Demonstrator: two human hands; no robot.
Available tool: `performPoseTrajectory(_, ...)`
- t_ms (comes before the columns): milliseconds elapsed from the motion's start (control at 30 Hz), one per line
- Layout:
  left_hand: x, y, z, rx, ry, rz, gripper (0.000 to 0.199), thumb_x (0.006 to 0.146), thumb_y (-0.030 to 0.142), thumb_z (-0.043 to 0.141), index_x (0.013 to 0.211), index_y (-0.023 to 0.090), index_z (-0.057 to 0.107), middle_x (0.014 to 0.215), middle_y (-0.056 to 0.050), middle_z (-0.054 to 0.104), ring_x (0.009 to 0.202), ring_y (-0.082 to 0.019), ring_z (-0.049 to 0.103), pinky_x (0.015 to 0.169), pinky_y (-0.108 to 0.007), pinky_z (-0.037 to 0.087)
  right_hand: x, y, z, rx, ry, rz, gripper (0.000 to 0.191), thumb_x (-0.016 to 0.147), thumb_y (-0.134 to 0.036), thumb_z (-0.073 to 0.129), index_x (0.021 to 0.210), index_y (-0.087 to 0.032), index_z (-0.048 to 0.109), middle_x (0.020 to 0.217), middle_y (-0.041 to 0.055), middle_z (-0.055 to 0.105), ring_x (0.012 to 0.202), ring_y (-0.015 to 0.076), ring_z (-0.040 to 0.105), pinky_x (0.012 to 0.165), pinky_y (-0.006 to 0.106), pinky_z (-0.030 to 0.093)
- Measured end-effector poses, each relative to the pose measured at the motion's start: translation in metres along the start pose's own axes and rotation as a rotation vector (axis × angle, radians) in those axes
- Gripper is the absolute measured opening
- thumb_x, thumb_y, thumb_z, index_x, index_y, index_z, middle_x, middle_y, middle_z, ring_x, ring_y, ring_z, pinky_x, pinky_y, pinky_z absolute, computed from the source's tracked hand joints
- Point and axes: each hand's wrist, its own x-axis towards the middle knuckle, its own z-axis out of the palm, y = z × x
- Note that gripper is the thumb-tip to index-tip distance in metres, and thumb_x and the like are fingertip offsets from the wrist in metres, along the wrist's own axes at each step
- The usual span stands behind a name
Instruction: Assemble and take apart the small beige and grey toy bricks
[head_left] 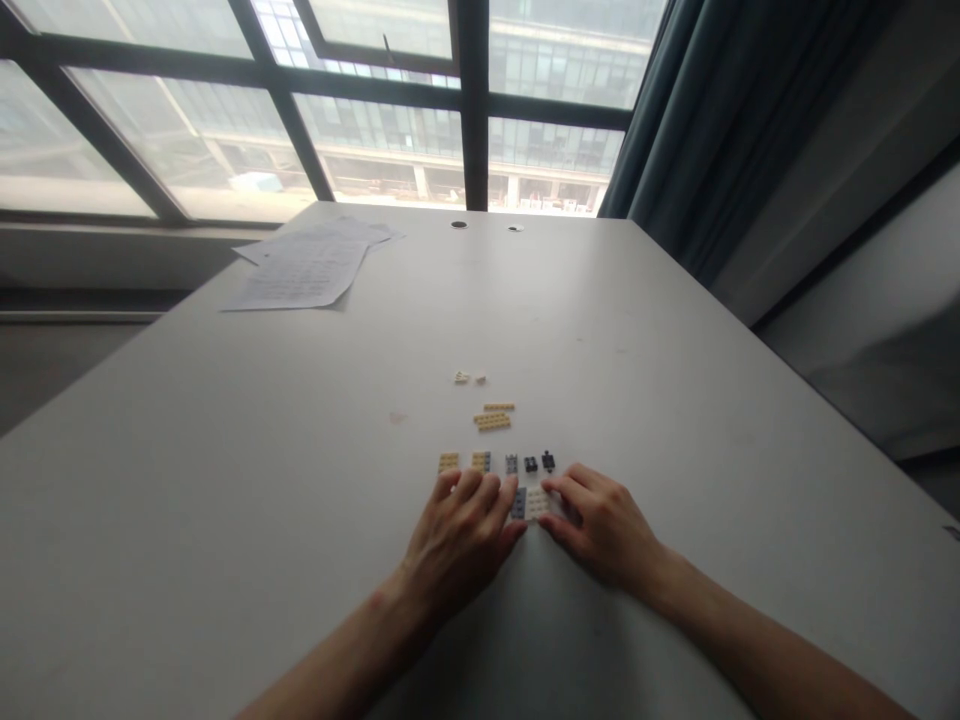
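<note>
A white studded piece (pixel 538 502) lies against a blue-grey studded piece (pixel 518 503) on the white table. My right hand (pixel 600 515) grips the white piece between thumb and forefinger. From the left, my left hand (pixel 469 520) has its thumb and forefinger around the blue-grey piece, its other fingers curled. Just beyond the hands stand a tan piece (pixel 448 461), a tan and blue-grey piece (pixel 481 461), a grey piece (pixel 511 464) and two black pieces (pixel 531 465).
Farther out lie several long tan strips (pixel 493 421) and small white pieces (pixel 461 378). Printed papers (pixel 307 265) rest at the table's far left. Two round inserts (pixel 459 225) are near the far edge, below the window. A dark curtain (pixel 690 130) hangs on the right.
</note>
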Motion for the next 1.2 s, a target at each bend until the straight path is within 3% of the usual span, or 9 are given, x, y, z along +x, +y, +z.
performPoseTrajectory(600, 0.0030, 0.0016, 0.0008, -0.054, -0.057, -0.024, 0.021, 0.089, 0.031, 0.052, 0.106, 0.020, 0.059, 0.089, -0.005, 0.058, 0.088, -0.024, 0.050, 0.083, -0.040, 0.036, 0.0010, -0.0019, 0.0028, -0.022, 0.013, -0.021, 0.028, 0.085, -0.036, 0.059, 0.108, -0.021, 0.061, 0.094, 0.0053, 0.061, 0.084, 0.0204, 0.059, 0.077, 0.032, 0.047)
performPoseTrajectory(1200, 0.0049, 0.0008, -0.0022, -0.065, -0.062, -0.028, 0.019, 0.088, 0.032, 0.055, 0.102, 0.020, 0.060, 0.087, -0.005, 0.058, 0.088, -0.024, 0.049, 0.081, -0.040, 0.037, 0.0011, -0.0053, 0.0002, -0.033, 0.010, -0.020, 0.025, 0.086, -0.034, 0.058, 0.107, -0.021, 0.062, 0.094, 0.0054, 0.061, 0.084, 0.0203, 0.059, 0.077, 0.032, 0.046)
